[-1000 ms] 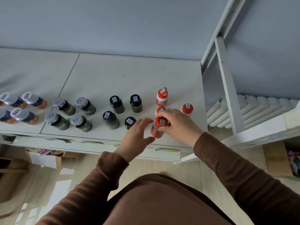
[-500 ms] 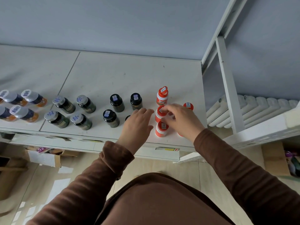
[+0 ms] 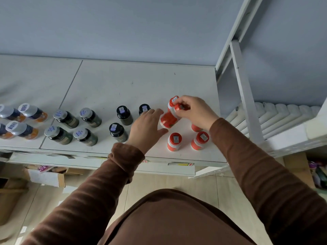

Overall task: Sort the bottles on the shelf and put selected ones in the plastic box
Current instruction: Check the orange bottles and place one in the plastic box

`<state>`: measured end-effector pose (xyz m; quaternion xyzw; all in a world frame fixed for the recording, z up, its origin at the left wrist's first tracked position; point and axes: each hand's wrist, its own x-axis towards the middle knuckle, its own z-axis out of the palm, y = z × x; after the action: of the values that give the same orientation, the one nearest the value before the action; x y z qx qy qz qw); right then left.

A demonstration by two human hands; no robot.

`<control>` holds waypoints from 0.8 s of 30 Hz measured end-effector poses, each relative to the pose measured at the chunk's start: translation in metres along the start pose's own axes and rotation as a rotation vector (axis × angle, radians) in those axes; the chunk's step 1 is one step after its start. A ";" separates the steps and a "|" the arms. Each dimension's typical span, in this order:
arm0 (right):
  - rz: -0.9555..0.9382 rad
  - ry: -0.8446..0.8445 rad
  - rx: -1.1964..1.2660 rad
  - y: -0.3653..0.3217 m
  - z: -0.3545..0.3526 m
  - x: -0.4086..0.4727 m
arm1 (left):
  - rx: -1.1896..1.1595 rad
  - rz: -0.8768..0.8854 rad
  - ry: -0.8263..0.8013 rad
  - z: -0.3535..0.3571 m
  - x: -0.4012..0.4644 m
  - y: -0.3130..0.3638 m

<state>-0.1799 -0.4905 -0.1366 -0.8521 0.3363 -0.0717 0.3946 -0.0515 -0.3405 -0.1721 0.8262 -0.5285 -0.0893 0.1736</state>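
The right hand (image 3: pixel 192 112) grips a tilted red bottle (image 3: pixel 168 120) by its cap; the flat, empty left hand (image 3: pixel 146 127) beside it should steady its base.

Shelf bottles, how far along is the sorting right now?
Done: bottles on the shelf stand grouped by cap: silver-capped bottles, black-capped bottles, red bottles. In hand: the right hand grips a tilted red bottle by its cap; the left hand reaches beside it, fingers straight. Left: no plastic box is in view, so nothing looks boxed yet.
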 end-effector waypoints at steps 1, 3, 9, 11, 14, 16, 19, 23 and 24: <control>-0.016 0.002 0.080 -0.001 -0.007 -0.001 | -0.026 0.014 0.024 -0.001 0.000 0.000; -0.033 -0.011 0.180 -0.009 -0.016 -0.005 | -0.079 0.045 0.118 -0.004 0.001 0.003; -0.058 0.079 0.334 -0.024 -0.028 -0.003 | -0.711 -0.097 0.076 -0.013 0.007 0.006; -0.051 0.125 0.404 -0.031 -0.031 -0.001 | -1.208 -0.183 -0.110 -0.018 0.008 0.006; -0.028 0.129 0.485 -0.045 -0.035 0.003 | -1.687 -0.353 -0.326 -0.031 0.008 0.014; -0.001 0.097 0.492 -0.055 -0.037 0.006 | -1.857 -0.416 -0.422 -0.036 0.008 0.018; -0.007 0.092 0.462 -0.064 -0.035 0.010 | -1.999 -0.438 -0.500 -0.039 0.006 0.020; -0.023 0.110 0.432 -0.067 -0.033 0.012 | -1.980 -0.424 -0.483 -0.040 0.009 0.015; -0.030 0.105 0.413 -0.066 -0.034 0.012 | -1.932 -0.393 -0.449 -0.039 0.009 0.012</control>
<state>-0.1495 -0.4887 -0.0679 -0.7532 0.3218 -0.1891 0.5417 -0.0451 -0.3460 -0.1311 0.3684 -0.1049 -0.6592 0.6470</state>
